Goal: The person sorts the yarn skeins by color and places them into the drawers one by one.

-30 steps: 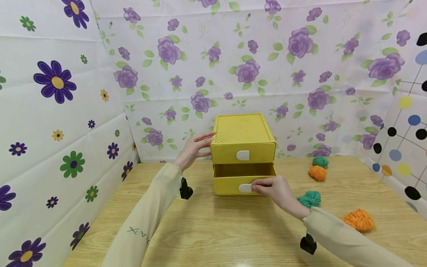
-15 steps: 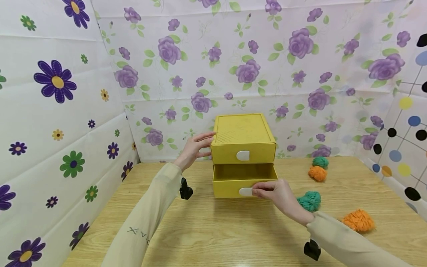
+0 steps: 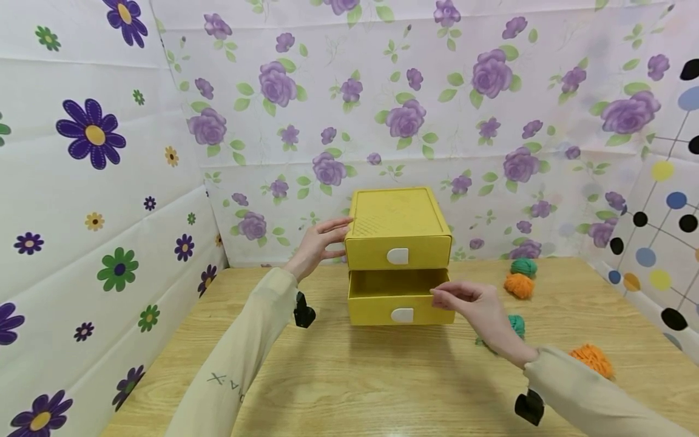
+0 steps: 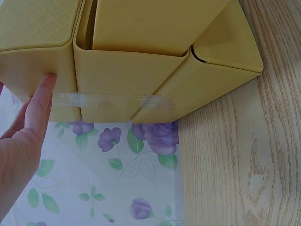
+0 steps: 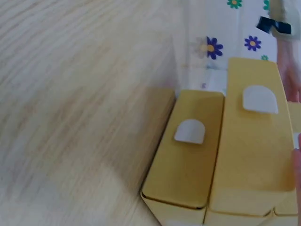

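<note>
A yellow drawer cabinet of three tiers stands on the wooden table. Its middle drawer, with a white tab handle, is pulled out and shows a bare floor; the bottom tier, hidden below it in the head view, shows a closed drawer in the right wrist view. My left hand rests straight fingers against the top tier's left side. Beside the open drawer's right front corner is my right hand, fingers loosely bent and holding nothing, off the handle.
On the right lie balls of yarn: a teal ball touching an orange ball farther back, a second teal ball partly behind my right hand, and another orange ball by the right sleeve. Flowered cloth hangs behind the table.
The middle drawer has come a little farther out toward me. My right hand has let go of its handle and moved right and slightly up. The left hand has stayed put.
</note>
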`<action>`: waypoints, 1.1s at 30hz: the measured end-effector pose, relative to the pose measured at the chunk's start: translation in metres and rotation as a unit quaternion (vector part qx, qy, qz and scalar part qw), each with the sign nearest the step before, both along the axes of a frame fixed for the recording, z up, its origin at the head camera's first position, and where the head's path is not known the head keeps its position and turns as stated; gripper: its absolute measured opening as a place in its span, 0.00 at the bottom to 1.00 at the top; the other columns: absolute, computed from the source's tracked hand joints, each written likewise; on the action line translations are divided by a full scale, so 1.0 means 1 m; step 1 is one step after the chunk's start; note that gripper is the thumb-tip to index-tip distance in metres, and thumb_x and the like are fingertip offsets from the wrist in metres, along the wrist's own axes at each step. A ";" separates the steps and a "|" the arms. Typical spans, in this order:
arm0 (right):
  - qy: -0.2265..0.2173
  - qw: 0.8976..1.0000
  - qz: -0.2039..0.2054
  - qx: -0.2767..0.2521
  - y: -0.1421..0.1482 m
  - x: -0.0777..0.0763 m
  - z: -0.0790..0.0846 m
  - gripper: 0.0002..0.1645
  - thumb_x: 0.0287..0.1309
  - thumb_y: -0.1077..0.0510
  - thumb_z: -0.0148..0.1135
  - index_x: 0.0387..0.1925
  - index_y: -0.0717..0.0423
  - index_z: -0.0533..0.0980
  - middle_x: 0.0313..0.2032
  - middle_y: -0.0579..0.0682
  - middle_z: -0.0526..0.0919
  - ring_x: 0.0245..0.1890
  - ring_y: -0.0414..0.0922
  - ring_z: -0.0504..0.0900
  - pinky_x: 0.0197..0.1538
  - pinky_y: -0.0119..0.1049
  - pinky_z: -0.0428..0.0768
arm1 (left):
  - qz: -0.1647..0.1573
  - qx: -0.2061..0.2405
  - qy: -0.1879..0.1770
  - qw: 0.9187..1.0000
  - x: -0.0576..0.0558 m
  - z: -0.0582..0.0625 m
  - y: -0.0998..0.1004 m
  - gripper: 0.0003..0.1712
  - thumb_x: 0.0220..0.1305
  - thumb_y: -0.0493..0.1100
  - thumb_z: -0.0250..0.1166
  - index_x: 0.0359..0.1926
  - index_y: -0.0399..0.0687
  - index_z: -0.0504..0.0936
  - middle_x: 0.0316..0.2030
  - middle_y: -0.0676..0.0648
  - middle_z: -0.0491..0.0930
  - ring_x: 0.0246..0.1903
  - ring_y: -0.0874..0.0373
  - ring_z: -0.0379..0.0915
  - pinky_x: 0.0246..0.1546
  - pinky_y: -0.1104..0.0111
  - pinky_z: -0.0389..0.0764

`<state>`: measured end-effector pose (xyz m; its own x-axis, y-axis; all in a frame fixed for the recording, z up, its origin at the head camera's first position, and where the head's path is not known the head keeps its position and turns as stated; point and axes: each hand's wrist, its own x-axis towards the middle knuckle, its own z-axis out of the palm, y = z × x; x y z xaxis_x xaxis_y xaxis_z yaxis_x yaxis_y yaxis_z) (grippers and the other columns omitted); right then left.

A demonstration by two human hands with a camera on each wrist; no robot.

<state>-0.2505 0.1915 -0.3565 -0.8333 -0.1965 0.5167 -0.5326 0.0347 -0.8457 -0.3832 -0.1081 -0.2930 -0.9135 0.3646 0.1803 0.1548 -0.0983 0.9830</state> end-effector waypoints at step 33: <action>0.054 0.983 -0.170 0.032 0.103 -0.033 0.004 0.15 0.58 0.62 0.58 0.41 0.71 0.76 0.34 0.62 0.80 0.32 0.46 0.82 0.34 0.36 0.78 | 0.004 0.002 0.000 1.000 0.000 -0.001 0.001 0.21 0.63 0.41 0.58 0.58 0.45 0.73 0.54 0.47 0.70 0.46 0.49 0.69 0.42 0.57 0.75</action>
<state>-0.2831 0.2948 -0.3529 -0.7971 0.0488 0.6019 -0.5678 0.2787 -0.7746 -0.3831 -0.1073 -0.2937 -0.9165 0.3561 0.1823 0.1564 -0.1004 0.9826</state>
